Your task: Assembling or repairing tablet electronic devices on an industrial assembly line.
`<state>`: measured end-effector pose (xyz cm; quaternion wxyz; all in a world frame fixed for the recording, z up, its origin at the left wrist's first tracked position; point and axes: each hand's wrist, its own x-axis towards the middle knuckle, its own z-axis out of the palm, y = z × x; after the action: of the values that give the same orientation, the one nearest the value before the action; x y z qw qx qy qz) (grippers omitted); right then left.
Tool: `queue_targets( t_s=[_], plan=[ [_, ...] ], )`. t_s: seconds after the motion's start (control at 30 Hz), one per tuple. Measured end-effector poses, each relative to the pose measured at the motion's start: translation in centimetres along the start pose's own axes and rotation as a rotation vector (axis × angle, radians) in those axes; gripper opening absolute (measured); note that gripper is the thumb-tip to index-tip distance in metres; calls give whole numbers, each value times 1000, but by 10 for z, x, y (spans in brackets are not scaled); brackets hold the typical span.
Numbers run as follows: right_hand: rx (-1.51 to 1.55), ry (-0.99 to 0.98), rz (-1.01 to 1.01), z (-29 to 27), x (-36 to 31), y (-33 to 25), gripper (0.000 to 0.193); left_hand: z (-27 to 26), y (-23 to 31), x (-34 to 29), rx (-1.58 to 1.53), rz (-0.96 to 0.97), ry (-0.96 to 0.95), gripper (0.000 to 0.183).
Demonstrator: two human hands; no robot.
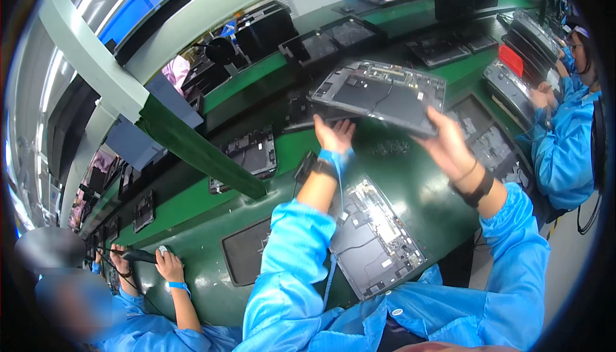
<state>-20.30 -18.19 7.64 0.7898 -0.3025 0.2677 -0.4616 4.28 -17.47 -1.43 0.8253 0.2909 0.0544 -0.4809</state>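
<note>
My right hand point(444, 149) grips the near right corner of an opened laptop base point(378, 92), thumb on top, and holds it raised and tilted over the green bench. Its circuit board and cables face up. Just below the base's near left edge is my left hand point(333, 135), palm up with fingers apart; I cannot tell whether it touches the base. A strap with a cord circles my left wrist. A second opened laptop base point(375, 240) lies on the bench close to my body, board and dark panel showing, partly behind my left sleeve.
Small loose parts point(390, 147) lie mid-bench. A parts tray point(491, 140) stands at right, a dark tray point(247, 252) at left. A green post point(192, 143) rises left of me. Beyond runs a line carrying laptop bases point(247, 153). Co-workers in blue sit on both sides.
</note>
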Motion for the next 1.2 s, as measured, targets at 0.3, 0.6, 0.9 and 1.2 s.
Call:
queue_targets(
  t_s=[0.3, 0.6, 0.9, 1.2],
  plan=[
    [-220, -316, 325, -31, -145, 60, 36, -73, 17, -193, 431, 309, -149, 38],
    [-1720, -965, -935, 9, -102, 14, 21, -147, 40, -280, 608, 22, -153, 50],
    [-2117, -1136, -1250, 17, -48, 85, 32, -147, 38, -290, 961, 86, -172, 48],
    [-1854, -1208, -1430, 14, -79, 56, 34, -128, 56, -299, 1602, 178, 25, 57]
  ],
)
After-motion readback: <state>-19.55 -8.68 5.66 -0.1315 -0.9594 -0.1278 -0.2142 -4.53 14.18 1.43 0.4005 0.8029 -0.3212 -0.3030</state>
